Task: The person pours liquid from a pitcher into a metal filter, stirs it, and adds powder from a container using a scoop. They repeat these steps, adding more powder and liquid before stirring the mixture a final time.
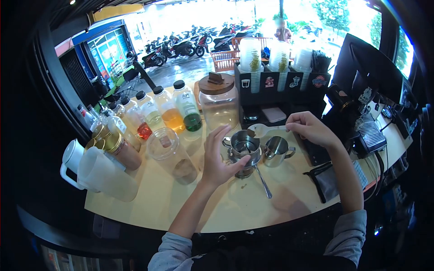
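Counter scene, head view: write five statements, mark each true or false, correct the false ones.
1. The right hand holds a pale spoon with brown matter at its bowl. True.
2. The left hand is wrapped around the small steel pitcher. False: the left hand is spread beside the round shiny metal cup; the small steel pitcher stands to the right of that cup.
3. The large clear jar has a brown lid. True.
4. The bottle with green liquid has a white cap. False: the bottle with green liquid has a black cap.
5. A slim metal spoon shows on the near side of the metal cup. True.
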`<state>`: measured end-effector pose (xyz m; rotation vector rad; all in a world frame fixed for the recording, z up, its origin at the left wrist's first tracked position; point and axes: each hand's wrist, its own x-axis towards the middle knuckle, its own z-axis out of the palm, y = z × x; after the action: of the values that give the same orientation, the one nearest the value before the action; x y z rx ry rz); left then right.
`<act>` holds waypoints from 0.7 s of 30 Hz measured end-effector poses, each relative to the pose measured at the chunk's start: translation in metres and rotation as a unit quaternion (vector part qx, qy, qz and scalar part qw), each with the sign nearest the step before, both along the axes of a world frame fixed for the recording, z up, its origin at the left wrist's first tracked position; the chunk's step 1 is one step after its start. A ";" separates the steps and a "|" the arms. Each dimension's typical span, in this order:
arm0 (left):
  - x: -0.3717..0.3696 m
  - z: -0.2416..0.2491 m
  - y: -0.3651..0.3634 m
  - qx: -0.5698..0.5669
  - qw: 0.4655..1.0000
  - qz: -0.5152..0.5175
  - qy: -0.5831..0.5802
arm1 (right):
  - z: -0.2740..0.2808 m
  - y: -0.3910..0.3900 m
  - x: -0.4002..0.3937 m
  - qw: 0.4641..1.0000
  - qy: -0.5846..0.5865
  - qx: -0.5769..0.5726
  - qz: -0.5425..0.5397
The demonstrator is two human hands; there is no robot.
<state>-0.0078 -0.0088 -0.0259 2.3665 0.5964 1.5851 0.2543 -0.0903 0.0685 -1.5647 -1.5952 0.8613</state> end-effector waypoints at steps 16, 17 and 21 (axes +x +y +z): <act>0.013 -0.011 0.015 -0.186 0.980 -0.047 0.058 | 0.003 -0.011 -0.015 0.985 -0.138 0.103 -0.009; 0.013 -0.010 0.014 -0.187 0.979 -0.047 0.061 | 0.004 -0.011 -0.016 0.986 -0.136 0.093 -0.013; 0.012 -0.009 0.013 -0.187 0.979 -0.047 0.062 | 0.003 -0.011 -0.016 0.988 -0.129 0.085 -0.015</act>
<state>0.0044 0.0046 -0.0347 2.1819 0.7247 1.1719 0.2383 -0.1010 0.0715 -1.6232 -1.7700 0.5059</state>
